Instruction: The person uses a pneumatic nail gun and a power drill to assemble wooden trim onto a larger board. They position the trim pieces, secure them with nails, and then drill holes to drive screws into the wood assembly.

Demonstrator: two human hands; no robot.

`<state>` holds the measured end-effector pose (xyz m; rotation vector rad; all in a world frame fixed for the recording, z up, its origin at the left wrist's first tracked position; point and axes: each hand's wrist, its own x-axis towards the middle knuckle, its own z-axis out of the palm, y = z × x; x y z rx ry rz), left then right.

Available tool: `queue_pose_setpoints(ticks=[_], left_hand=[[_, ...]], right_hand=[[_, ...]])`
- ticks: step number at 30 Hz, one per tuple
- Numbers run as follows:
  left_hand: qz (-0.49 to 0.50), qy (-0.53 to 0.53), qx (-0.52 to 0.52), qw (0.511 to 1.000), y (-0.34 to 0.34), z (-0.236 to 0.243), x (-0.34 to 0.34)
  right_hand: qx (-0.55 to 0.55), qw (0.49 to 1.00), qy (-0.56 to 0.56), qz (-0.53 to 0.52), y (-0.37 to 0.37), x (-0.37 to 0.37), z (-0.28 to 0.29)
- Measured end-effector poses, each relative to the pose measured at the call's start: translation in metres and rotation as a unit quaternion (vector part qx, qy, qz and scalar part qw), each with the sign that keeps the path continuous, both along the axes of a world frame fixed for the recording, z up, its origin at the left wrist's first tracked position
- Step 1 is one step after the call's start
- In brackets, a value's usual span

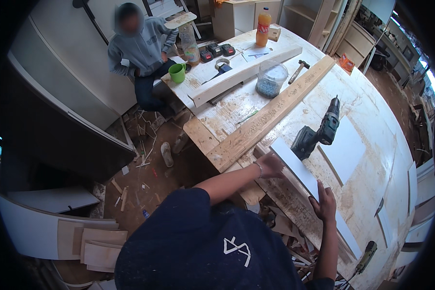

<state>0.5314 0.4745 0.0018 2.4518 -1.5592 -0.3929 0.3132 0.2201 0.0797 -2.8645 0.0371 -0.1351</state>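
Note:
A long, narrow white board (300,170) lies slantwise along the near edge of the workbench, close to my body. My left hand (271,165) grips its near side toward the far end, with the fingers partly hidden against the board. Lower down, my right hand (325,202) is closed over the same board, thumb on one side and fingers on the other. Just beyond the board, a dark cordless drill (324,129) rests on the bench. A flat white panel (345,147) lies to the right of the drill.
A long wooden beam (275,113) crosses the workbench (377,121). Beyond it are a tub of screws (271,79), a hammer (298,72), a white beam (246,75), a green mug (177,72) and an orange drink bottle (263,29). A person (140,43) sits at far left. Scraps litter the floor.

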Motion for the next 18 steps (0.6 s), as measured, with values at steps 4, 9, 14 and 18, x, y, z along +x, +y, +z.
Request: queue_pose_setpoints(ticks=[4,9,14,18], left_hand=[[0.043,-0.065,0.011,0.997,0.039,-0.005,0.01],[0.183,-0.071,-0.185,0.963,0.095,-0.046,0.031],[0.258,-0.082,-0.159,0.95,0.128,-0.024,0.027],[0.272,-0.041,-0.221,0.936,0.118,-0.02,0.024]], right_hand=[[-0.005,1.0,0.001,-0.012,-0.001,0.001,-0.019],[-0.014,1.0,0.0,-0.01,-0.01,0.004,-0.042],[-0.01,1.0,0.027,0.004,-0.005,0.008,-0.043],[-0.006,0.999,0.046,-0.011,0.0,0.014,-0.043]])
